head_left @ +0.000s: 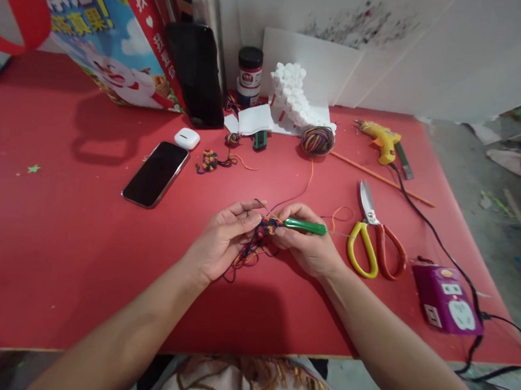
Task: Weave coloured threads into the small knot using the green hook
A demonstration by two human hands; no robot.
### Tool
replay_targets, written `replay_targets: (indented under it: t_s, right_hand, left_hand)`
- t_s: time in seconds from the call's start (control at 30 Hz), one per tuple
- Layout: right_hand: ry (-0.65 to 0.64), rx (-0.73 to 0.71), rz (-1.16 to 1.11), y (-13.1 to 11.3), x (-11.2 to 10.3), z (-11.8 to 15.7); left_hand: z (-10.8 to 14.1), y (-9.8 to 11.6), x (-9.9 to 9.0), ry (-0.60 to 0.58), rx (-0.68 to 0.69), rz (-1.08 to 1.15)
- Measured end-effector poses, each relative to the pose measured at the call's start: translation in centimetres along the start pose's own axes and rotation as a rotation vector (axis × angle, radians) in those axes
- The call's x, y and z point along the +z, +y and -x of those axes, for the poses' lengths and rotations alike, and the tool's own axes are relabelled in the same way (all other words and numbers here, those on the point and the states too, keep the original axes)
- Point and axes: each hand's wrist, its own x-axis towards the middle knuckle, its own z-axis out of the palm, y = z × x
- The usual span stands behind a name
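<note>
Between my two hands is a small multicoloured crochet piece (267, 225), with loose dark and orange yarn ends hanging below it. My left hand (229, 237) pinches its left edge between thumb and fingers. A crochet hook (305, 226) with a green handle lies in the grip of my right hand (305, 245); its tip is hidden at the work. From a variegated yarn ball (317, 141) farther back, a thin strand runs down to my hands. Another small patterned crochet piece (209, 161) lies on the table to the left, near a tiny yarn ball (233, 139).
Scissors (370, 231), a yellow glue gun (381, 140), an orange stick (380, 177) and a purple power socket (448, 300) with cables are on the right. At left lie a phone (156, 174) and a white earphone case (187, 138). A bag (119, 45) and a jar (249, 76) stand behind.
</note>
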Motion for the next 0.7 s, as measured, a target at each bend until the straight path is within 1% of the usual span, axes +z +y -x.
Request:
replay_targets:
  t_s: [0.1,0.2,0.3,0.37,0.53,0.6,0.7]
  right_hand:
    - [0.005,-0.017,0.028,0.11,0.01,0.07]
    - [0.045,-0.081,0.105,0.20,0.13,0.31]
    - [0.088,-0.164,0.211,0.09,0.35,0.64]
    - [0.093,-0.174,0.250,-0.09,0.51,0.82]
    - [0.074,-0.138,0.241,-0.31,0.65,0.89]
    - [0.077,-0.147,0.214,-0.12,0.60,0.80]
    - [0.093,-0.160,0.139,0.42,0.53,0.67]
  left_hand:
    - [0.08,-0.08,0.23,-0.021,0.017,0.018]
    - [0.18,-0.20,0.55,-0.021,0.042,0.001]
    - [0.27,-0.31,0.69,0.004,0.104,-0.051]
    - [0.32,-0.36,0.68,0.011,0.162,-0.092]
    - [0.47,-0.45,0.68,-0.011,0.267,-0.225]
    - [0.46,-0.50,0.68,-0.020,0.274,-0.240]
    - [0.28,-0.61,0.49,-0.050,0.244,-0.190]
